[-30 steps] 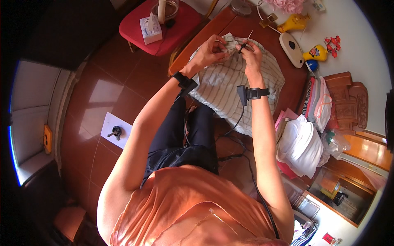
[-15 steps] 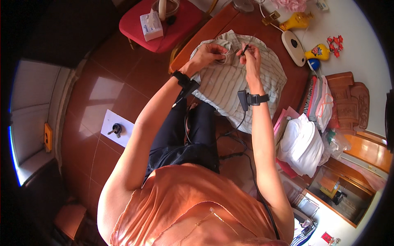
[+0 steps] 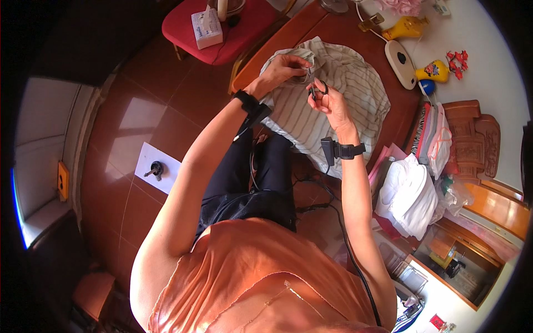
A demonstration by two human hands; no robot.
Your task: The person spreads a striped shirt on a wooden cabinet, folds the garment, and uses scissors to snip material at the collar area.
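Observation:
A pale striped cloth (image 3: 355,83), possibly a garment, lies rumpled over the near corner of the wooden table and hangs down toward my knees. Its far-left edge is gathered up in my left hand (image 3: 284,69), with thumb and fingers closed on the fabric. My right hand (image 3: 335,108) has its fingers in the black handles of a small pair of scissors (image 3: 324,87). The blades point away from me, at the bit of cloth by my left fingertips. Whether they touch the cloth I cannot tell.
A red-brown wooden table (image 3: 327,30) carries a white oval device (image 3: 400,64) and yellow vases (image 3: 433,71) along the wall. Folded clothes (image 3: 408,194) are piled at the right. Beyond my left hand stands a red chair (image 3: 186,28) with a tissue box (image 3: 206,30). A black cable (image 3: 344,222) runs along my right arm.
My right hand has come down and left, turning the scissors so the blades now point toward my left fingertips. My left hand has shifted slightly, still pinching the cloth.

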